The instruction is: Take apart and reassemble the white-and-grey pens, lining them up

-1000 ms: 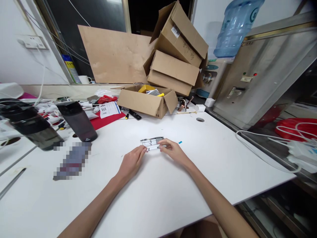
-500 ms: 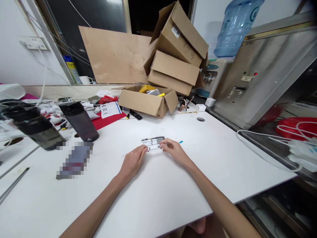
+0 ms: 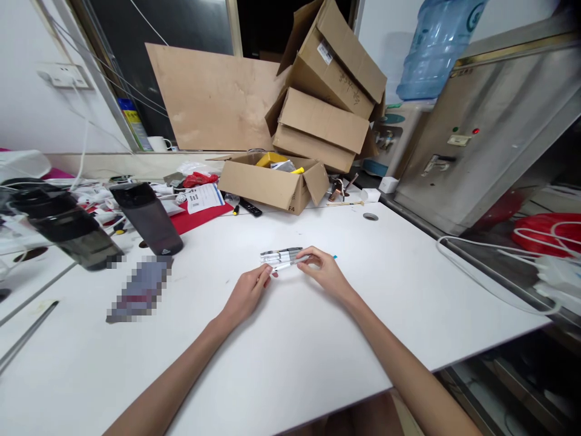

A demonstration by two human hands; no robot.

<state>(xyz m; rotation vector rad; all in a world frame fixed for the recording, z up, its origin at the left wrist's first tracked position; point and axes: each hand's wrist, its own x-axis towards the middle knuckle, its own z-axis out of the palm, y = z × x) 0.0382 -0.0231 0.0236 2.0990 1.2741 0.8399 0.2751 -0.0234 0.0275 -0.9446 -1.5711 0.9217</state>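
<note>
A white pen (image 3: pixel 285 265) is held between my two hands, slightly tilted, its right end higher. My left hand (image 3: pixel 249 292) pinches the left end, thumb and fingers closed on it. Fingertips of my right hand (image 3: pixel 323 270) grip the grey right end. Just behind the held pen, several more pens (image 3: pixel 278 257) lie side by side on the white table (image 3: pixel 290 339); the rearmost one (image 3: pixel 281 251) is dark. A small blue tip (image 3: pixel 334 257) shows past my right hand; I cannot tell what it belongs to.
An open cardboard box (image 3: pixel 261 181) with yellow items stands at the back. On the left are two dark bottles (image 3: pixel 147 221), a blurred packet (image 3: pixel 140 289) and a metal strip (image 3: pixel 28 336). A white cable (image 3: pixel 481 290) loops over the right edge beside a metal cabinet (image 3: pixel 490 133).
The pen between my hands has lifted at its right end and now slants. My right hand has risen slightly with it. The view has shifted a little.
</note>
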